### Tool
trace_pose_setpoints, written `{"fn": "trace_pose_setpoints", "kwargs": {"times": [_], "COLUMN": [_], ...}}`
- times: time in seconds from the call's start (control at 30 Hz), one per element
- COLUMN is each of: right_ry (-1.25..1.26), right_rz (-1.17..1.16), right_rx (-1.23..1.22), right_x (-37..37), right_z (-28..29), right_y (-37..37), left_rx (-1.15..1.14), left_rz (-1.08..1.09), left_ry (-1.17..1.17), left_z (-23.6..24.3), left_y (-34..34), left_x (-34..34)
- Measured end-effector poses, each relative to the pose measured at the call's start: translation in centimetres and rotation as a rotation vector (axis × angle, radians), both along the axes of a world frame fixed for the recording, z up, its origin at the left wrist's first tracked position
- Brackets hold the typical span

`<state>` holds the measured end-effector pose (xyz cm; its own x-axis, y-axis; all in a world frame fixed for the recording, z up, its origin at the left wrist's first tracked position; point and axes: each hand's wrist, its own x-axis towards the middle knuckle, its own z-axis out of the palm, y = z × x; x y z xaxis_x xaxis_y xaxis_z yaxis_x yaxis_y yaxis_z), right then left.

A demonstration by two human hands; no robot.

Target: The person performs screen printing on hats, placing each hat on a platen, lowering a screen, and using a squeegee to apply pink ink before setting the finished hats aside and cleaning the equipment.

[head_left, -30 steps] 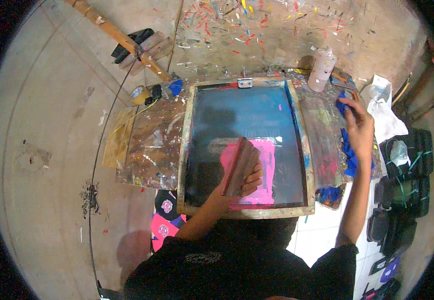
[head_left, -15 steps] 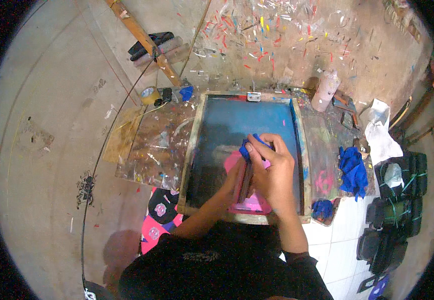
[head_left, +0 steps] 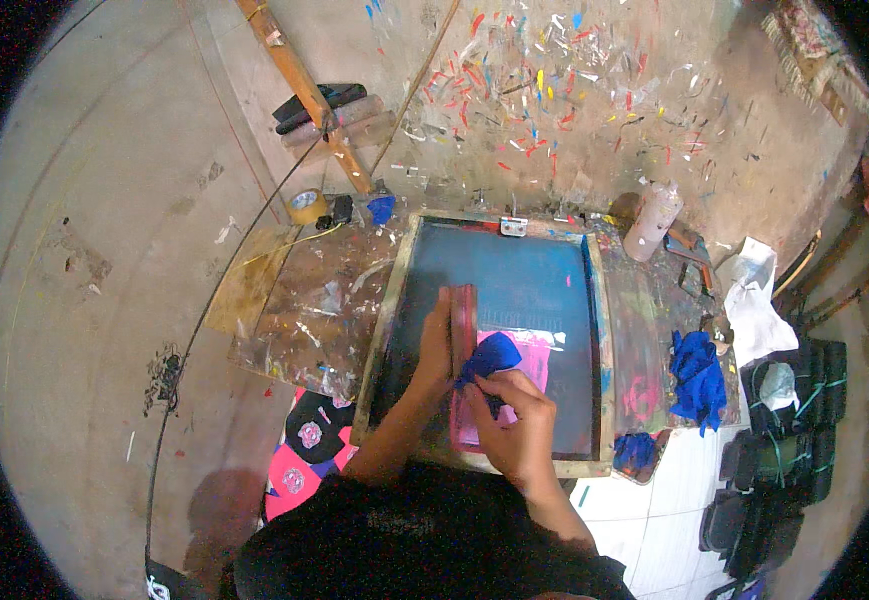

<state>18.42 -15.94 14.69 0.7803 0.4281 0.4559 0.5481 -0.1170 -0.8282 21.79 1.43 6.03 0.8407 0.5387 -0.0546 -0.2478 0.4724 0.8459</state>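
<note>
My left hand (head_left: pixel 435 345) is closed round a squeegee (head_left: pixel 464 325), a long bar stained pinkish red, held upright over the screen printing frame (head_left: pixel 604 340). In my right hand (head_left: pixel 517 425) is a bunched blue cloth (head_left: pixel 495 356), pressed against the squeegee's side around its middle. Below both hands lies the frame's dark blue mesh (head_left: pixel 544 265), with a bright pink patch (head_left: pixel 536 372) on its nearer part. Part of that patch is hidden by my hands and the squeegee. A metal hinge clamp (head_left: pixel 513 227) grips the frame's far edge.
Right of the frame are a pale bottle (head_left: pixel 653 222), a blue rag (head_left: pixel 696 380) and a white cloth (head_left: pixel 757 300). Bundled black items (head_left: pixel 789 420) stack beyond. A tape roll (head_left: pixel 305 206) sits at the table's far left. Pink and black printed pieces (head_left: pixel 306 440) lie below its near left edge.
The squeegee has moved left and stands more upright. My right hand and the cloth have come lower, down along the squeegee. More of the pink patch shows, and the whole view has shifted slightly.
</note>
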Motion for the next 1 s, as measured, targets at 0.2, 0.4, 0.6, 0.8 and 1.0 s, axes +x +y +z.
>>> {"fn": "trace_pose_setpoints", "kwargs": {"times": [0.2, 0.4, 0.6, 0.8, 1.0], "right_ry": [-0.154, 0.301, -0.097, -0.216, -0.277], "right_rz": [-0.058, 0.025, 0.011, 0.105, 0.153], "right_rx": [0.088, 0.238, 0.059, 0.155, -0.023], "right_x": [2.5, 5.1, 4.7, 3.4, 1.4], "right_z": [1.5, 3.5, 3.4, 0.8, -1.0], "right_y": [1.9, 2.4, 2.3, 2.8, 1.2], "left_rx": [-0.131, -0.243, -0.316, -0.712, -0.870], "left_rz": [-0.065, -0.097, -0.204, -0.383, -0.647], "left_ry": [0.059, 0.042, 0.013, -0.324, -0.363], "left_z": [-0.6, 0.4, 1.5, 1.0, -4.9], "left_y": [-1.3, -3.8, -4.5, -3.8, -0.5], "left_x": [-0.1, -1.6, -1.8, -0.9, 1.7]}}
